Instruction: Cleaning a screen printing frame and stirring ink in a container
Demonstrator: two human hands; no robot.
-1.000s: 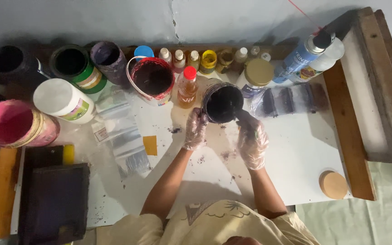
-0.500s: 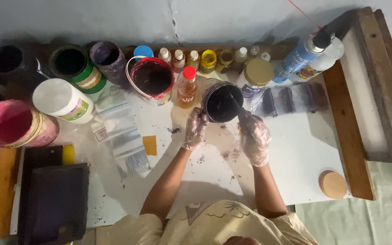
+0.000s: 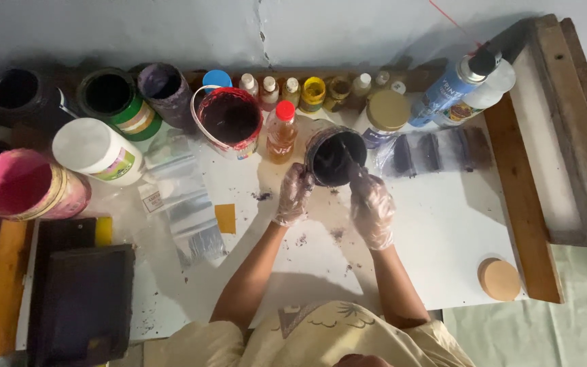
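Observation:
A small round jar of dark paint (image 3: 335, 156) stands on the white table (image 3: 443, 238) in front of me. My left hand (image 3: 293, 195), in a clear plastic glove, grips the jar's left side. My right hand (image 3: 372, 208), gloved the same way, holds a thin stick (image 3: 349, 158) whose end dips into the dark paint. Dark specks of paint lie on the table just below the jar.
Along the wall stand open paint tubs: a red-rimmed bucket (image 3: 229, 120), a green tub (image 3: 111, 98), a purple tub (image 3: 164, 88), a pink tub (image 3: 25, 185), a white-lidded jar (image 3: 96, 151), several small bottles, a spray can (image 3: 453, 85). Plastic bags (image 3: 181, 204) lie left; a round wooden lid (image 3: 499, 278) right.
My right hand has shifted slightly with the stick in the jar, a stirring motion. The left hand stays on the jar.

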